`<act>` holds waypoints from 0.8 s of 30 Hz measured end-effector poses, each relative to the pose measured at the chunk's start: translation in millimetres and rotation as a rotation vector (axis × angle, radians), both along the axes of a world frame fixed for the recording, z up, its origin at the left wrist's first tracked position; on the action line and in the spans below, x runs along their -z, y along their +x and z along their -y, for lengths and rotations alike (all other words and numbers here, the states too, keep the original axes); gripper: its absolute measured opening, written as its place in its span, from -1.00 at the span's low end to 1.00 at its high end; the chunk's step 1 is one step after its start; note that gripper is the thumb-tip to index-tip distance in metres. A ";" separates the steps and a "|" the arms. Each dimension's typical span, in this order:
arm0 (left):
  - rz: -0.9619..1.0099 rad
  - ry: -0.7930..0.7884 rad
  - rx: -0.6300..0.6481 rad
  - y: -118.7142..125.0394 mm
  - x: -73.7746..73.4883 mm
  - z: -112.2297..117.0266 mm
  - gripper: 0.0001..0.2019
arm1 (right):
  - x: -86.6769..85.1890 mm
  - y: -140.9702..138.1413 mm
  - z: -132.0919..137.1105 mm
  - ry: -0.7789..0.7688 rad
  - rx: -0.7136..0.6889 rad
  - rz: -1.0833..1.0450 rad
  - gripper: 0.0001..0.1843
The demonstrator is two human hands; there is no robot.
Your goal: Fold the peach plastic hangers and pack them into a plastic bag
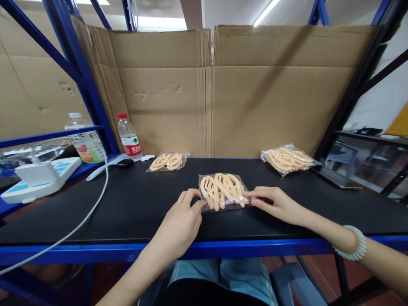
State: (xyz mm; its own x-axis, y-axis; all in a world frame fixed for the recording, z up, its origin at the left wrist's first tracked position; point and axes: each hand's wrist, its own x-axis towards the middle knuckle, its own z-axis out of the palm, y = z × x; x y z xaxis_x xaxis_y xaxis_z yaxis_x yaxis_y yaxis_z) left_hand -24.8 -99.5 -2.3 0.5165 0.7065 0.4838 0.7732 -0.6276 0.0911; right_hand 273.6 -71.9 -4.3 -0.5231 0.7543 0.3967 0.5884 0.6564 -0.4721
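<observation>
A clear plastic bag of several peach-coloured curved plastic pieces (223, 190) lies flat on the black tabletop (127, 208) in front of me. My left hand (180, 223) pinches the bag's lower left corner with curled fingers. My right hand (277, 205) presses fingertips on the bag's right edge, the fingers close together. A pale bead bracelet (352, 244) sits on my right wrist.
A smaller bag with two peach pieces (167, 162) lies further back on the left, a fuller bag (288, 160) at back right. A water bottle (129, 137), a white cable (79, 221), a white device (38, 176) and a tablet (338, 177) surround them. Cardboard (229, 89) walls the back.
</observation>
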 end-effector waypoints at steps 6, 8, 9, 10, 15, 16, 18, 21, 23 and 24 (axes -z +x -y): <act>-0.045 -0.113 0.054 -3.8 -6.4 -3.4 -0.74 | 8.4 5.6 -6.4 0.148 -0.028 0.046 -0.69; -0.072 -0.139 0.055 -2.8 -9.7 -8.2 -0.78 | 8.8 6.7 -6.9 0.220 -0.049 0.085 -0.71; -0.096 -0.140 0.052 -1.8 -11.2 -10.0 -0.80 | 8.1 6.8 -6.2 0.265 -0.057 0.113 -0.71; -0.130 -0.128 0.043 -0.5 -12.4 -11.3 -0.81 | 7.0 6.6 -4.8 0.311 -0.060 0.145 -0.71; -0.252 -0.029 0.048 3.4 -12.9 -10.9 -0.79 | 2.3 4.8 3.4 0.424 -0.048 0.192 -0.74; -0.224 -0.034 0.072 2.9 -12.8 -10.3 -0.79 | 1.8 4.7 4.0 0.408 -0.038 0.149 -0.75; -0.083 -0.085 0.135 0.9 -14.6 -8.5 -0.78 | -0.1 4.1 3.8 0.344 0.006 0.009 -0.80; 0.252 -0.203 0.211 -2.0 -23.4 -5.7 -0.76 | -8.2 0.1 2.1 0.219 0.080 -0.272 -0.85; 0.430 -0.244 0.217 -2.7 -32.0 -5.9 -0.75 | -16.9 -6.4 0.2 0.130 0.086 -0.449 -0.84; 0.501 -0.254 0.210 -2.6 -36.1 -7.6 -0.75 | -21.7 -10.8 -1.4 0.092 0.078 -0.519 -0.83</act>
